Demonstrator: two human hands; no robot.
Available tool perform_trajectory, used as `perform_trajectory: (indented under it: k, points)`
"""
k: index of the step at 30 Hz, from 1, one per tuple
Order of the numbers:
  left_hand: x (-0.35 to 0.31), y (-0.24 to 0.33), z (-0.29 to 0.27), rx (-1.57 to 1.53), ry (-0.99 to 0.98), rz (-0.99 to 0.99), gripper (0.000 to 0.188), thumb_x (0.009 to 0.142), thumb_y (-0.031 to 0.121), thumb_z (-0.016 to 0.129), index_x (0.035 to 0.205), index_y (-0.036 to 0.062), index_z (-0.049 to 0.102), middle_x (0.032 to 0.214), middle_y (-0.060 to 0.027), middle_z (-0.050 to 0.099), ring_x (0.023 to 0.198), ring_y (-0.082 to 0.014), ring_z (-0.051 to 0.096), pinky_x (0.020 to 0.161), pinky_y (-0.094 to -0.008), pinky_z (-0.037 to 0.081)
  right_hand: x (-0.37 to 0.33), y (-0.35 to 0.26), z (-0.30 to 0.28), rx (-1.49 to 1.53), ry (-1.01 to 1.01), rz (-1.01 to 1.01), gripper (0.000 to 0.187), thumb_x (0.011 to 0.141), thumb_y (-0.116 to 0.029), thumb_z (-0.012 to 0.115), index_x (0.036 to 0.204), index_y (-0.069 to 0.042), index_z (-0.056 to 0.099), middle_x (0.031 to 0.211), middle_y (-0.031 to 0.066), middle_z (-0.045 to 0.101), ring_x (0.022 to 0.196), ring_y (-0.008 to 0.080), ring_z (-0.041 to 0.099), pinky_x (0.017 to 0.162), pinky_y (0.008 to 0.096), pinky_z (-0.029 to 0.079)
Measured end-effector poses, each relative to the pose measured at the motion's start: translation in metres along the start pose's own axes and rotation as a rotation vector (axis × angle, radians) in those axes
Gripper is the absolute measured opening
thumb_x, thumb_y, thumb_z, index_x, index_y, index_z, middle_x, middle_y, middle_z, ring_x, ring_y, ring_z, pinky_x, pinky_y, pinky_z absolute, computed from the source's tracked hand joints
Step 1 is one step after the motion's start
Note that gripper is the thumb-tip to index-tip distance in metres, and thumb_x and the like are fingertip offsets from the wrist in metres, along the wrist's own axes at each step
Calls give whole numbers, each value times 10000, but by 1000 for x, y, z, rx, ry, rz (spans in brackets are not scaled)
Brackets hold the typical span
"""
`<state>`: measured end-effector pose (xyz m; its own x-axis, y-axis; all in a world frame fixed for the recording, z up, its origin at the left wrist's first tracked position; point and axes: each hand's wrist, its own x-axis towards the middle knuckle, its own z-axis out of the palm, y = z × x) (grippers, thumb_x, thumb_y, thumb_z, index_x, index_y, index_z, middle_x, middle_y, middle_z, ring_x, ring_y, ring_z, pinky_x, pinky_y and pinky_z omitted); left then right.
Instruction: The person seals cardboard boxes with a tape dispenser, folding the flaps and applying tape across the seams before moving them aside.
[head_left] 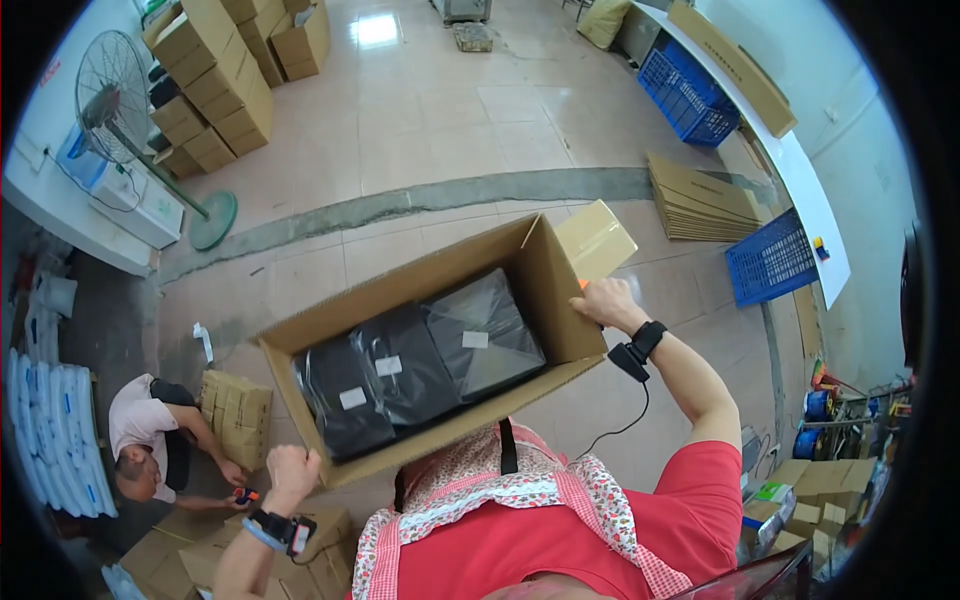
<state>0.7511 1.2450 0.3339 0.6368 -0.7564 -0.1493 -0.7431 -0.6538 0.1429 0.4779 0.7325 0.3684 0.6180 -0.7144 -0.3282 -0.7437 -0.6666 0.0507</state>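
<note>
In front of me an open cardboard box (545,375) is held tilted, its right end raised higher in the picture. Inside lie three black packs in clear plastic, each with a white label: a left pack (330,385), a middle pack (420,370) and a right pack (490,310). My left hand (293,470) is closed at the box's lower left corner. My right hand (608,303) grips the rim at the right end. A bit of orange shows by its fingers; what it is I cannot make out. Beyond that end juts a glossy tan piece (597,240), possibly a flap.
At left a co-worker (150,440) bends by a brown carton (237,415), holding an orange and black tool. Stacked cartons (225,90) and a standing fan (212,220) are at far left. Flat cardboard (700,200) and blue crates (770,258) lie right. Cartons (820,480) stand near right.
</note>
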Motion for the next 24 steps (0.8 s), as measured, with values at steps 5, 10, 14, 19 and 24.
perform_trajectory:
  k: [5, 10, 14, 19, 24]
  points:
    - [0, 16, -8, -192, -177, -244, 433, 766, 356, 624, 581, -36, 626, 583, -252, 559, 562, -390, 585, 561, -468, 446, 15, 1, -18, -2, -160, -113, 536, 796, -522, 513, 807, -13, 682, 801, 193, 666, 775, 334, 656, 723, 417, 509]
    - [24, -3, -14, -846, -367, -397, 623, 924, 506, 435, 669, -44, 577, 582, -116, 566, 578, -212, 547, 583, -361, 424, 27, 45, -1, 793, -318, 105, 567, 852, -536, 530, 945, 16, 622, 717, 148, 626, 732, 269, 637, 696, 353, 494]
    - [43, 2, -8, -851, -579, -275, 637, 953, 519, 348, 686, -16, 567, 653, -95, 574, 638, -203, 539, 634, -335, 427, 19, 39, 6, 1110, -155, -40, 408, 886, -360, 586, 1008, 30, 575, 715, 141, 583, 724, 248, 613, 662, 342, 487]
    - [77, 17, 57, -648, -681, 75, 432, 960, 392, 418, 829, 9, 570, 720, -73, 599, 675, -171, 553, 679, -303, 443, 46, 37, 18, 749, -88, -379, 347, 868, -279, 595, 990, 41, 540, 808, 177, 602, 751, 281, 623, 658, 366, 488]
    - [92, 0, 114, -639, -991, 4, 281, 917, 326, 513, 909, 52, 575, 717, -9, 579, 619, -119, 529, 561, -290, 447, 60, 31, 19, 163, -174, -611, 294, 831, -211, 600, 952, -3, 431, 808, 257, 565, 793, 410, 584, 621, 452, 449]
